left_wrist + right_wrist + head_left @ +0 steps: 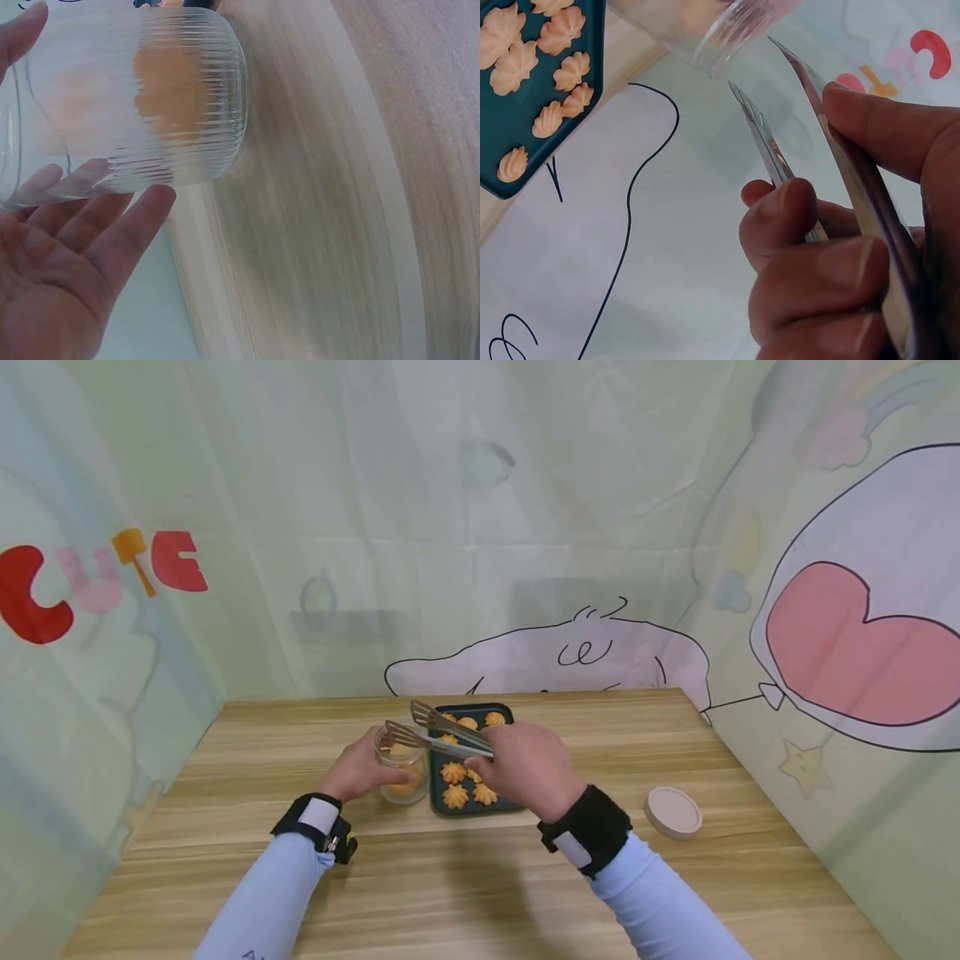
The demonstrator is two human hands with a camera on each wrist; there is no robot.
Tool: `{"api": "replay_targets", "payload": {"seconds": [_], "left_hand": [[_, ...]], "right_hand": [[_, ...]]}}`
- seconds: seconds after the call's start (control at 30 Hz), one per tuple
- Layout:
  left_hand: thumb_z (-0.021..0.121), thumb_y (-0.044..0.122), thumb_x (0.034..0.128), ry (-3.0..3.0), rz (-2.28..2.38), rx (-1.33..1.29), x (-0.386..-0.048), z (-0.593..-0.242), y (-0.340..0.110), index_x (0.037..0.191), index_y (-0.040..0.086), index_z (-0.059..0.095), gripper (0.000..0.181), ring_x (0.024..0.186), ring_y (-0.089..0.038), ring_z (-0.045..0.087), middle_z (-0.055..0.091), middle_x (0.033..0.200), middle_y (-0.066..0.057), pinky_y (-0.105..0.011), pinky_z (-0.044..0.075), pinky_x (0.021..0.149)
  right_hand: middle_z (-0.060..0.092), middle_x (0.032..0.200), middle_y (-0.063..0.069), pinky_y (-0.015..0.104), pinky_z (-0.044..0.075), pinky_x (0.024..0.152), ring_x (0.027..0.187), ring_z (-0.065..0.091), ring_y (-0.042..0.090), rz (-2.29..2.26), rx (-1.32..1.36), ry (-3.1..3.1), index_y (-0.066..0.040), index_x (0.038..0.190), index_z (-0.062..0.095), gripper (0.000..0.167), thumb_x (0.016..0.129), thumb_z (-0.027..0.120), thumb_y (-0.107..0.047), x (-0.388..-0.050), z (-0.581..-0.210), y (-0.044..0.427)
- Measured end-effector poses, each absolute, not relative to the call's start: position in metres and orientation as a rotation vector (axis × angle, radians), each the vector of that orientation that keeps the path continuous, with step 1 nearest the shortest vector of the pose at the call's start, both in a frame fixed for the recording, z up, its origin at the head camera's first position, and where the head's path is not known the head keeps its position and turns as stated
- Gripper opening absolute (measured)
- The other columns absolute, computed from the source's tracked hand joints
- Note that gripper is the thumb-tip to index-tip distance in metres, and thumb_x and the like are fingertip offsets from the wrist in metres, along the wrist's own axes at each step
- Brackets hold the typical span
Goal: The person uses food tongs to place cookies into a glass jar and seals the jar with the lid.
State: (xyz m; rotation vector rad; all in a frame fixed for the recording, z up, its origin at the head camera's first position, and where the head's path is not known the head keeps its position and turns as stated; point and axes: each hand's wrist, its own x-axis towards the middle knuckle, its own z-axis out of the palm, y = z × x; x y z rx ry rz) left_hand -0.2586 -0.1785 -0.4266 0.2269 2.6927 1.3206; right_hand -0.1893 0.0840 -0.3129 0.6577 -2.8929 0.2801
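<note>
A clear ribbed glass jar [112, 105] with orange-brown cookies [169, 90] inside stands left of a dark baking tray [495, 810]. My left hand [363, 769] grips the jar near its top, thumb on one side and fingers round the other. My right hand [536, 770] holds metal tongs [855, 172], whose two slotted tips are apart with nothing seen between them. The tips hang above the jar's mouth and the tray's left edge in the head view. Star-shaped piped cookies [454, 796] lie on the tray, some hidden behind the tongs and right hand.
A round pale lid [673, 812] lies on the wooden table [570, 893] to the right. Behind and beside the table hangs a printed cloth [450, 527] with cartoon drawings.
</note>
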Motion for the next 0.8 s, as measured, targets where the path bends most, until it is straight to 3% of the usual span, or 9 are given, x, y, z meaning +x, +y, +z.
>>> {"api": "replay_targets", "payload": {"seconds": [0.33, 0.8], "left_hand": [[0.087, 0.035, 0.0754, 2.683, 1.314, 0.234, -0.259, -0.427, -0.178, 0.144, -0.001, 0.039, 0.092, 0.126, -0.043, 0.049, 0.051, 0.139, -0.025, -0.055, 0.042, 0.101], [0.087, 0.034, 0.0758, 2.687, 1.329, 0.226, -0.257, -0.425, -0.176, 0.142, -0.002, 0.042, 0.087, 0.126, -0.042, 0.049, 0.052, 0.138, -0.024, -0.054, 0.042, 0.101]], "right_hand": [[0.052, 0.061, -0.004, 0.028, 0.037, 0.044, 0.052, 0.047, 0.013, 0.295, 0.592, -2.915, -0.011, 0.088, 0.068, 0.028, 0.089, 0.074, -0.039, -0.193, -0.310, 0.091], [0.050, 0.059, -0.001, 0.030, 0.035, 0.044, 0.051, 0.046, 0.015, 0.261, 0.446, -2.971, -0.012, 0.073, 0.060, 0.034, 0.089, 0.073, -0.039, -0.202, -0.323, 0.109]]}}
